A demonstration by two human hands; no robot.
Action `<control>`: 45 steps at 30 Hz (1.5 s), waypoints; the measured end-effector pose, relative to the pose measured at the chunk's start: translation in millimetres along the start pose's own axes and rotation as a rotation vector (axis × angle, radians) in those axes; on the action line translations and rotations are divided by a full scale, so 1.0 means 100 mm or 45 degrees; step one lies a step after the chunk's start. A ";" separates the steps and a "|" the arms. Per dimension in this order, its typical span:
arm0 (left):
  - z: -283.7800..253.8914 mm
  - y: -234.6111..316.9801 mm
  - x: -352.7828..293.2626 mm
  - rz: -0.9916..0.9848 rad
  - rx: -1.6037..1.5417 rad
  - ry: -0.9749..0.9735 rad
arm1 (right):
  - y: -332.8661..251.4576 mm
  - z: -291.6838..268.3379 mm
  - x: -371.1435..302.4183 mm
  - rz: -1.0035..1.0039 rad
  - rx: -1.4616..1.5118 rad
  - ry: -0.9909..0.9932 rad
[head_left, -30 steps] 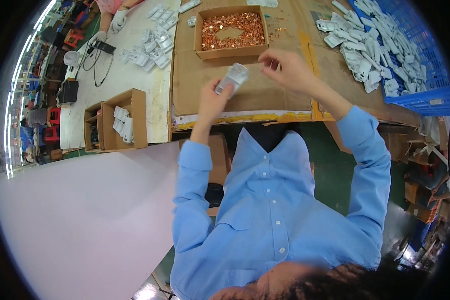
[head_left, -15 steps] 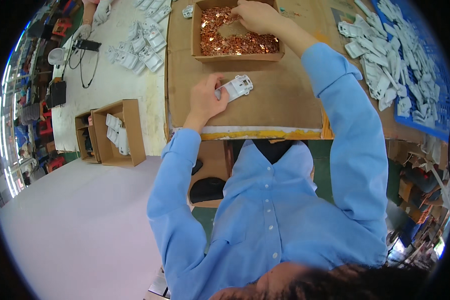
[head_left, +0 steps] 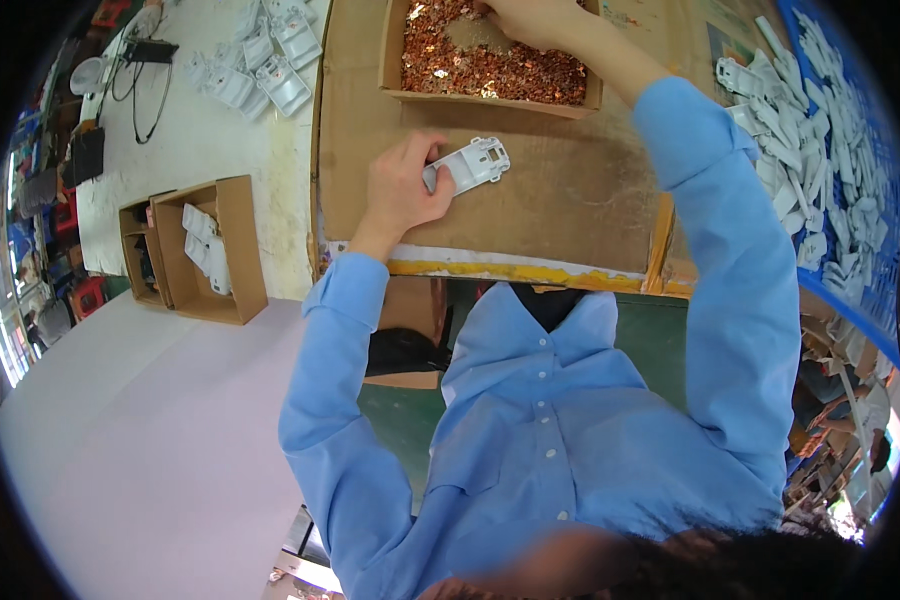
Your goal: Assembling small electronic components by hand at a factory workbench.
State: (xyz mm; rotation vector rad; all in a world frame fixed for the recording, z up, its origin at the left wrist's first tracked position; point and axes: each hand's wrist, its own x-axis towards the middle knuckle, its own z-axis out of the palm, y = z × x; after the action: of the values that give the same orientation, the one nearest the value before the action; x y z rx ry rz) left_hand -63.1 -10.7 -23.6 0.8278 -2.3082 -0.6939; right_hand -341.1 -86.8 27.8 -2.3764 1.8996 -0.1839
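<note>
Between the thumb and fingers of my left hand [head_left: 407,188] is a white plastic housing [head_left: 473,165], long and narrow with cut-outs at its far end. It is held low over the brown cardboard sheet [head_left: 560,190] on the bench. My right hand [head_left: 532,18] reaches into an open cardboard box [head_left: 490,103] full of small copper-coloured metal pieces [head_left: 440,62]. Its fingers are bent down at the far side, beside a bare patch of the box bottom. The fingertips are cut off by the upper edge, so anything they pinch is hidden.
At the right, a blue plastic basket [head_left: 860,310] holds many white plastic parts [head_left: 820,150], some spilling beside it. More white housings [head_left: 260,65] lie on the pale bench at the left. Nearer stands a small cardboard box [head_left: 240,300] with white pieces, beside a white surface [head_left: 170,420].
The view has shifted slightly, so the copper-piece box sits higher in the picture. My left hand still grips the white housing, and my right hand stays at the box.
</note>
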 end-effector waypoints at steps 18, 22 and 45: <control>-0.02 0.03 0.00 -0.012 0.021 0.004 | -0.05 -0.26 0.21 -0.202 -0.255 -0.296; -0.01 0.06 0.05 0.039 0.043 0.003 | 0.11 -0.17 0.11 -0.230 -0.179 -0.061; 0.26 1.65 -0.24 -0.708 -1.306 -0.390 | -1.34 -0.60 -3.16 0.525 1.856 0.601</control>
State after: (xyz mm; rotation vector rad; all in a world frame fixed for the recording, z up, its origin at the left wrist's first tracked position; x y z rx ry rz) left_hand -128.4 123.2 54.5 0.8501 -1.5359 -2.1087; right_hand -289.9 251.4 95.5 -0.9704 1.3805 -1.5184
